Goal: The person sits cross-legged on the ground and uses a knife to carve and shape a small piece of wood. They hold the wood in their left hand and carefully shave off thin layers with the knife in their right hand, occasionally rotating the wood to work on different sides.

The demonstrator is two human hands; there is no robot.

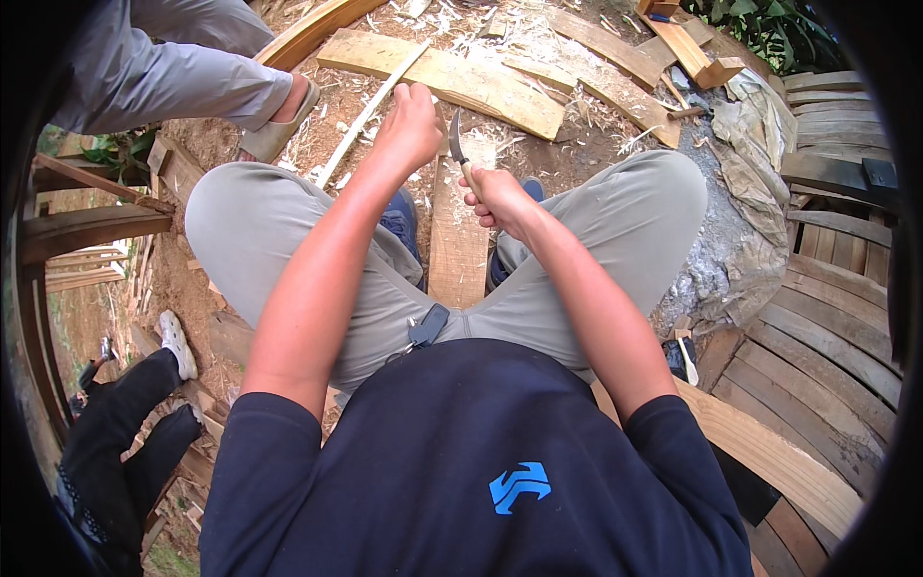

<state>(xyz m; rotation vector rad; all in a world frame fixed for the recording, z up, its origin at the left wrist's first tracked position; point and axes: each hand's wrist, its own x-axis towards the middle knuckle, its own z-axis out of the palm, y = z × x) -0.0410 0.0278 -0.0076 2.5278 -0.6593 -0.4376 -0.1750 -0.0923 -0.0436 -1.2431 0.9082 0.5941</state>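
Observation:
My right hand (502,200) is wrapped round the light handle of a small curved-blade knife (456,137), its blade pointing up and away from me. Just left of the blade is my left hand (410,130), closed with the fingers bent; what it grips, if anything, is hidden. Behind that hand a long thin pale strip of wood (365,115) runs slantwise; I cannot tell whether the hand touches it. Below the knife, a wooden plank (459,245) lies lengthwise between my feet.
Boards (461,82) and pale shavings (524,43) lie on the dirt ahead. At upper left stands a person's sandalled foot (279,125); another person's dark-trousered leg (111,413) is at lower left. A crumpled sheet (755,212) and slatted wood (817,346) are on my right.

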